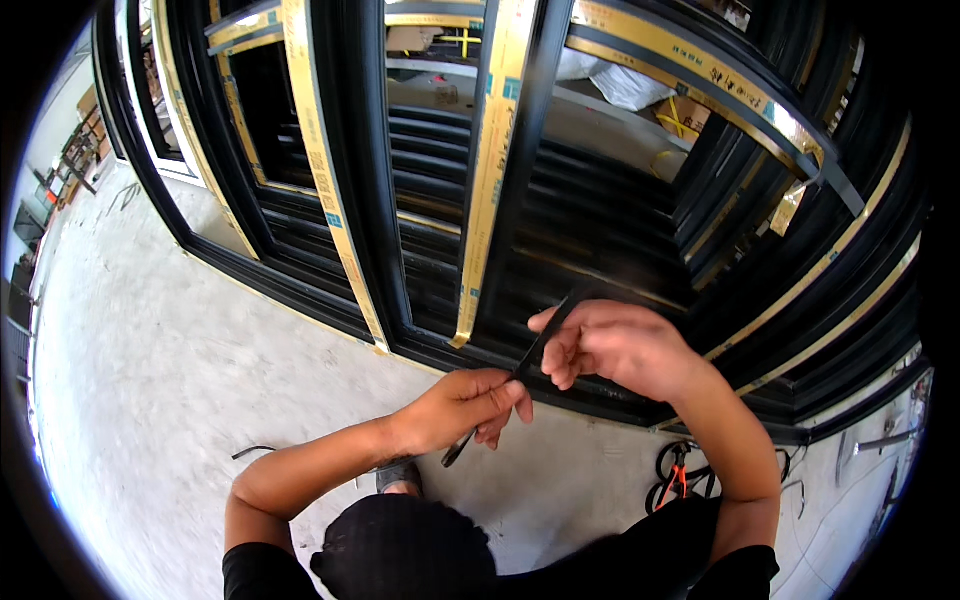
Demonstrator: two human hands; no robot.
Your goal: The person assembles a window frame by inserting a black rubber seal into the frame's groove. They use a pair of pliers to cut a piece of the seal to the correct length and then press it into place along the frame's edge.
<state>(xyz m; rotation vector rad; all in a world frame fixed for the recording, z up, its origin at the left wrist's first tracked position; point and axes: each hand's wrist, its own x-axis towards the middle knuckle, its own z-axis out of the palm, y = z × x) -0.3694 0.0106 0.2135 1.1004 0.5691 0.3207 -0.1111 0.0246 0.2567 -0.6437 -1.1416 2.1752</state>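
My left hand (470,405) pinches a thin, flexible black rubber strip (535,345) between thumb and fingers. The strip's lower end hangs past the palm, and its upper part slants up to the right. My right hand (625,345), slightly blurred, has its fingers curled around the strip's upper stretch, with one fingertip showing on the strip's far side. Just beyond both hands stands a black metal window frame (370,190) with gold protective tape (490,180) along its bars. The strip is held in front of the frame's bottom rail and does not visibly sit in it.
More black frames (830,300) are stacked behind and to the right. A tool with orange-red handles (680,470) lies among black loops on the grey concrete floor (200,330). A short black strip piece (252,452) lies at the left. My shoe (400,476) is below my left hand.
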